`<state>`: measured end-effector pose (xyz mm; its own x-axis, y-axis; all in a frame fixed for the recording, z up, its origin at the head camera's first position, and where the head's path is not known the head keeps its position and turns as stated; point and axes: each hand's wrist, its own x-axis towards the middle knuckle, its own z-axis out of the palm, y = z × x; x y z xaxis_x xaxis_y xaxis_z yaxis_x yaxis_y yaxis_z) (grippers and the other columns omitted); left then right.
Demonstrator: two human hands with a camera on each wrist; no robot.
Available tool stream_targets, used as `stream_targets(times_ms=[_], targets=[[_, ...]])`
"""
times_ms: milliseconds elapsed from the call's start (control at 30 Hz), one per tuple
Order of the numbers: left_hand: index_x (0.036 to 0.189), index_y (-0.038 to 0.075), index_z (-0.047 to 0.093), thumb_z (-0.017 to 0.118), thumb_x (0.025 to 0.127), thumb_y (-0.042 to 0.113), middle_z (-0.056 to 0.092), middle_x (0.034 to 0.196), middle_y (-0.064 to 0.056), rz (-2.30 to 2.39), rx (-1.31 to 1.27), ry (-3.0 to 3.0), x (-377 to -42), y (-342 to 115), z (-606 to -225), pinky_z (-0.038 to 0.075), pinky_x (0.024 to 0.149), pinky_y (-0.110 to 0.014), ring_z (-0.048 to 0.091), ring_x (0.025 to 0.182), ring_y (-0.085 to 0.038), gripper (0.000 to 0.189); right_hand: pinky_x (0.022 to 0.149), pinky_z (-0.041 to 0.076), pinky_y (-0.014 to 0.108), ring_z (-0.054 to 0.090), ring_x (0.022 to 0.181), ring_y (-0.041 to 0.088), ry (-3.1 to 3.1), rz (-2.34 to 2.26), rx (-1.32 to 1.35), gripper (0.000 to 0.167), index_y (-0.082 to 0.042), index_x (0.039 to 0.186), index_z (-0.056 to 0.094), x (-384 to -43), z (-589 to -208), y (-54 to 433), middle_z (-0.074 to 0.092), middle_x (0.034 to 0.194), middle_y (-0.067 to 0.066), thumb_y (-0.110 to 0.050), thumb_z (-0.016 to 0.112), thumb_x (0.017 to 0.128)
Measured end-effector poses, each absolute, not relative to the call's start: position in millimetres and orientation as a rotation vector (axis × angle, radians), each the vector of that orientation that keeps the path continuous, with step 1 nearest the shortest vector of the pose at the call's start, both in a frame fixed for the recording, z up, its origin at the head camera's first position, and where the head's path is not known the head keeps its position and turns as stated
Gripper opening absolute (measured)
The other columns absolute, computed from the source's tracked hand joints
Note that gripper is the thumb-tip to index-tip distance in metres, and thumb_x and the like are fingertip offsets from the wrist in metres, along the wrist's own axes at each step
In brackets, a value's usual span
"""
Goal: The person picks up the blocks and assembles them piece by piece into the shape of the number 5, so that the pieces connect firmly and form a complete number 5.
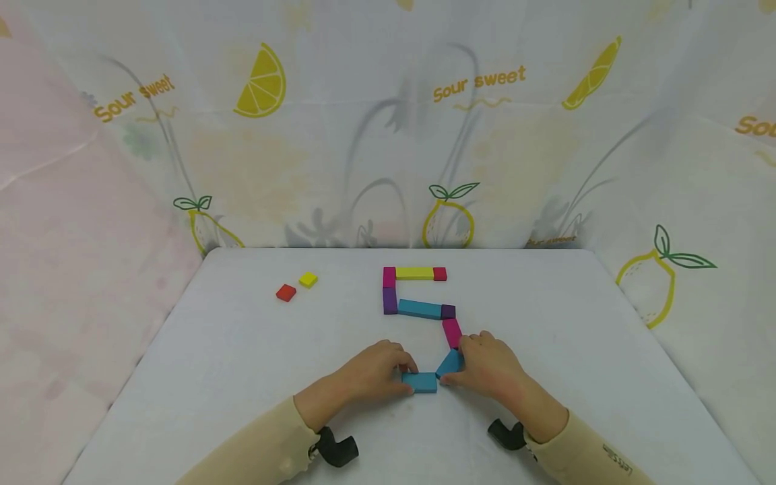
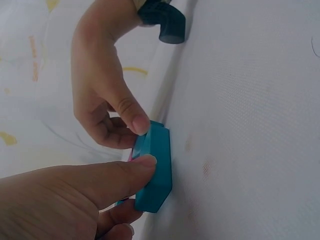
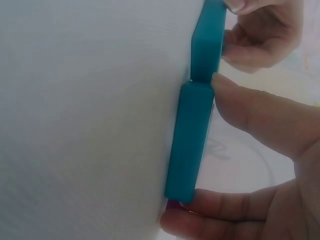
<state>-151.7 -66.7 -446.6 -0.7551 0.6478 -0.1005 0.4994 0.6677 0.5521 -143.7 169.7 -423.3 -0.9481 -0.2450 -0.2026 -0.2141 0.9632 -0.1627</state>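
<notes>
My left hand (image 1: 374, 372) pinches a blue rectangular block (image 1: 419, 384) between thumb and fingers, near the front of the white table. Just right of it, my right hand (image 1: 492, 364) grips a second blue block (image 1: 449, 364), set at a slant. In the right wrist view, the thumb is at one end of this slanted block (image 3: 190, 142) and fingers are at the other. The two blue blocks meet at their neighbouring ends. Beyond the slanted one lies a magenta block (image 1: 451, 333), close to the right fingertips.
Farther back, a winding row continues with a small purple block (image 1: 448, 312), a long blue block (image 1: 419, 309), a purple block (image 1: 390, 301), a magenta block (image 1: 389, 277), a yellow block (image 1: 415, 273) and a red block (image 1: 440, 274). Loose red (image 1: 286, 292) and yellow (image 1: 308, 279) blocks lie left.
</notes>
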Motion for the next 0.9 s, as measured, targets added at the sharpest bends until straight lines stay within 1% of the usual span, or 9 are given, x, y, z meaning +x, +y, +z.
stream_targets(times_ms=[300, 600, 767, 833, 900], targets=[[0.11, 0.021, 0.075, 0.08, 0.086, 0.03, 0.061, 0.095, 0.015, 0.721, 0.896, 2.605, -152.4, -66.6, -449.1, 0.049, 0.086, -0.023, 0.052, 0.095, -0.004, 0.026, 0.071, 0.051, 0.037, 0.053, 0.084, 0.021, 2.893, -0.205, -0.341, 0.067, -0.004, 0.102, 0.064, -144.3, -424.0, 169.5, 0.06, 0.084, 0.004, -0.058, 0.085, 0.069], [0.11, 0.021, 0.075, 0.081, 0.086, 0.031, 0.062, 0.096, 0.015, 0.734, 0.898, 2.6, -153.2, -67.1, -451.4, 0.05, 0.086, -0.024, 0.053, 0.096, -0.004, 0.027, 0.073, 0.052, 0.036, 0.052, 0.084, 0.021, 2.865, -0.235, -0.324, 0.068, -0.003, 0.104, 0.065, -145.6, -424.5, 170.2, 0.059, 0.083, 0.004, -0.058, 0.085, 0.069], [0.112, 0.019, 0.075, 0.08, 0.087, 0.03, 0.064, 0.097, 0.014, 0.755, 0.912, 2.607, -154.2, -69.3, -450.4, 0.05, 0.085, -0.023, 0.054, 0.096, -0.004, 0.028, 0.077, 0.054, 0.039, 0.055, 0.088, 0.023, 2.86, -0.248, -0.303, 0.066, -0.003, 0.112, 0.066, -147.3, -423.6, 171.7, 0.062, 0.089, 0.005, -0.056, 0.082, 0.075], [0.113, 0.018, 0.075, 0.079, 0.087, 0.03, 0.065, 0.098, 0.012, 0.768, 0.923, 2.605, -154.6, -71.0, -448.6, 0.05, 0.085, -0.023, 0.055, 0.096, -0.006, 0.028, 0.08, 0.054, 0.04, 0.056, 0.091, 0.024, 2.872, -0.244, -0.317, 0.063, -0.003, 0.114, 0.067, -147.2, -422.5, 172.6, 0.064, 0.092, 0.005, -0.053, 0.08, 0.079], [0.114, 0.018, 0.075, 0.079, 0.088, 0.03, 0.066, 0.099, 0.011, 0.775, 0.909, 2.604, -155.2, -73.1, -446.6, 0.051, 0.085, -0.024, 0.055, 0.096, -0.007, 0.028, 0.082, 0.054, 0.04, 0.056, 0.093, 0.024, 2.878, -0.267, -0.334, 0.057, -0.004, 0.114, 0.067, -146.5, -421.0, 173.0, 0.065, 0.093, 0.004, -0.049, 0.079, 0.081]])
